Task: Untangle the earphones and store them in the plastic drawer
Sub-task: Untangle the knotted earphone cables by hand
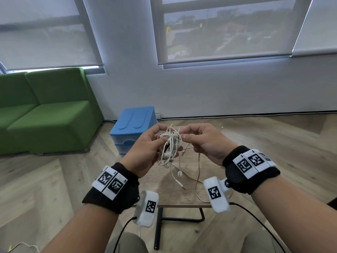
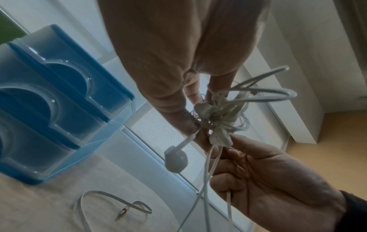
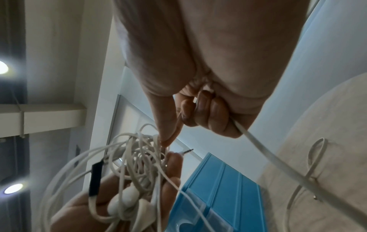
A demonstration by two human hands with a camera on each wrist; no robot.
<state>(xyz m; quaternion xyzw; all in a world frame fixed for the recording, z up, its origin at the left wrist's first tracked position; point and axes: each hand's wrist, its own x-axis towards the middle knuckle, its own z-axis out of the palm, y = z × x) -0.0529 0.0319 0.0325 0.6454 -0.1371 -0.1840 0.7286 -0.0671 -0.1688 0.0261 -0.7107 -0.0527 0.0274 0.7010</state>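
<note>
A knotted bundle of white earphones (image 1: 169, 147) hangs in the air above a small wooden table (image 1: 164, 196). My left hand (image 1: 147, 148) grips the bundle, thumb and fingers curled round it (image 2: 216, 116). My right hand (image 1: 202, 141) pinches a strand at the bundle's right side, and a flat white cable (image 3: 264, 150) runs through its curled fingers down to the table. An earbud (image 2: 175, 160) and a jack plug (image 1: 183, 188) dangle below. The blue plastic drawer unit (image 1: 133, 128) stands just behind the hands with its drawers closed.
A green sofa (image 1: 47, 110) sits at the left by the wall. The table stands on a black metal frame (image 1: 160, 227) over a wood floor. Loose cable loops (image 2: 111, 204) lie on the tabletop. Black wires run from my wrist cameras.
</note>
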